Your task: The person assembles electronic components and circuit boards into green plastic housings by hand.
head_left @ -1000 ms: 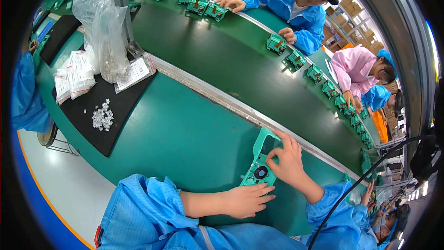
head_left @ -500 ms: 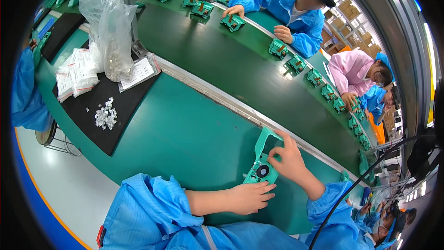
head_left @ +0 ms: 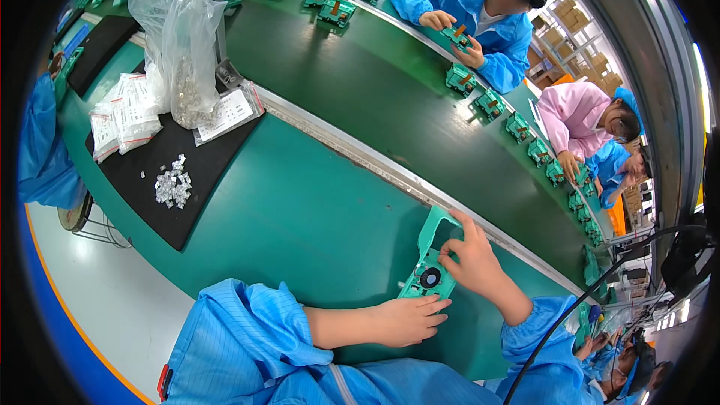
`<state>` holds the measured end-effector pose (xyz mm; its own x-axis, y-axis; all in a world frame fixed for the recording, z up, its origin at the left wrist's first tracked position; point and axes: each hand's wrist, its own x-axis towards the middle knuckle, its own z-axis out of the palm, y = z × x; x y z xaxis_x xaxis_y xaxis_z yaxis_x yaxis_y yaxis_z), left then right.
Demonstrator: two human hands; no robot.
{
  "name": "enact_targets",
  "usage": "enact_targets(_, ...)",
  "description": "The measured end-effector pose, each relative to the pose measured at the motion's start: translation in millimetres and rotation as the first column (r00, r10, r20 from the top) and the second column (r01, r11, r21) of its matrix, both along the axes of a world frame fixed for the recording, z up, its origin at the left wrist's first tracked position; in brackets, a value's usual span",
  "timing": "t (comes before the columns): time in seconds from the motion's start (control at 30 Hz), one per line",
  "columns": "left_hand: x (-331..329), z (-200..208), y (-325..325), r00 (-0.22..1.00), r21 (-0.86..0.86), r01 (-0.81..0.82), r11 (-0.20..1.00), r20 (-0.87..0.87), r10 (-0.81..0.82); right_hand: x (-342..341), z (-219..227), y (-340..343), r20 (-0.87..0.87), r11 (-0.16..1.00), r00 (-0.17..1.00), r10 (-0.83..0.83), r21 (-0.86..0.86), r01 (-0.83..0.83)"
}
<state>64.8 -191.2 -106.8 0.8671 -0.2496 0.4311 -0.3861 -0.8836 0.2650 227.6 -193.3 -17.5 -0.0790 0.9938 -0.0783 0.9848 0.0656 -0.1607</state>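
Observation:
In front of me is a green plastic housing (head_left: 415, 286), lying slanted on the green worktable. Its upper part is an open frame, and a round black speaker-like disc (head_left: 430, 277) sits in the lower part. My left hand (head_left: 409, 321) holds the near end, its fingers laid across the edge and its thumb hidden. My right hand (head_left: 480, 261) grips the right side of the frame. Its index finger reaches the top corner, while thumb and other fingers bend inward by the opening. Whether something small is between those fingertips is hidden.
On a black mat (head_left: 161, 214) at the left lie small clear pieces (head_left: 173, 186), a clear plastic bag (head_left: 176, 52) and labelled packets (head_left: 127, 121). Beyond a metal rail runs a green conveyor (head_left: 337, 82) with several green housings. Co-workers (head_left: 465, 0) sit opposite; a black cable (head_left: 559, 315) hangs at right.
The co-worker opposite has lifted a green housing off the belt and holds it in both hands. My hands and the housing before me keep nearly the same pose.

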Motion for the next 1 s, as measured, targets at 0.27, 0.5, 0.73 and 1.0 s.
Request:
enact_targets(0.27,-1.7,4.1,2.3,1.0,0.036,-0.005,0.999,0.004,0.005,-0.4,3.5,6.8,-0.2,0.987,0.967,-0.16,-0.06,0.151)
enact_targets(0.5,-2.5,6.1,7.2,1.0,0.066,-0.028,0.997,0.015,0.027,22.0,32.8,-2.3,0.203,0.978,0.958,0.203,0.001,-0.208)
enact_targets(0.73,-5.4,10.0,5.7,0.972,-0.145,-0.039,0.989,0.222,0.071,72.4,1.5,-89.5,0.075,0.935,0.994,-0.085,0.351,0.053)
enact_targets(1.0,-23.2,37.2,41.9,0.82,-0.294,-0.422,0.858,0.279,0.499,179.3,-57.8,-292.6,0.149,0.49,0.523,-0.839,0.625,0.607)
